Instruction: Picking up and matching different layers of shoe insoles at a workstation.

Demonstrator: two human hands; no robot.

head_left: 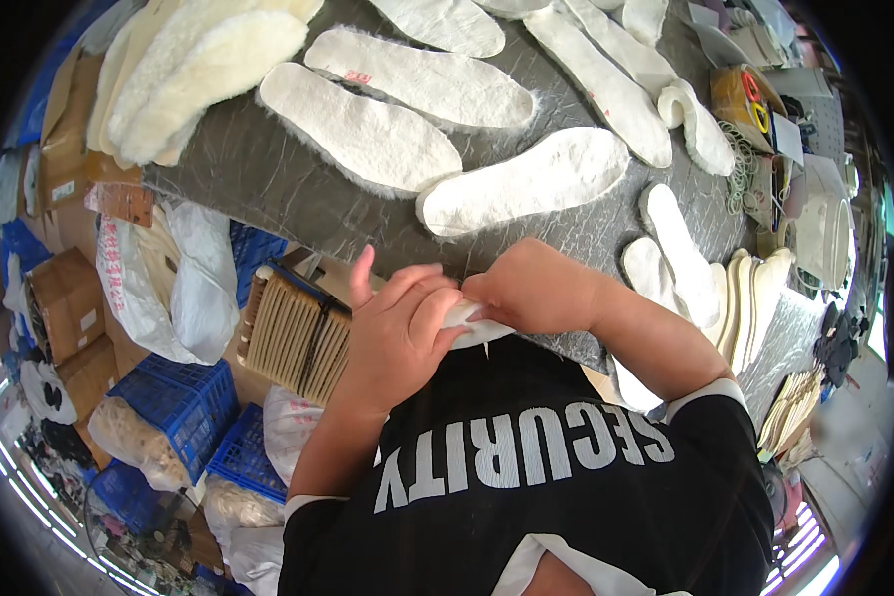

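Close to my body, at the table's near edge, a white insole [475,326] is gripped between my two hands; only a small part of it shows. My left hand [402,318] has its fingers bent over the insole's left side, with one finger sticking up. From the right, my right hand [538,288] is closed in a fist-like pinch on it. Just beyond my hands lies a single white fleecy insole [526,184], slanted on the dark table [258,199]. A pair of insoles [422,79] rests behind it, their fuzzy edges showing.
Thick fleece insoles [209,74] are piled at the far left. More insoles [680,258] lie at the right, near a box with scissors [750,99]. Left of the table stand a woven stool [293,333], blue crates [184,402], a white bag [204,288] and cartons [65,298].
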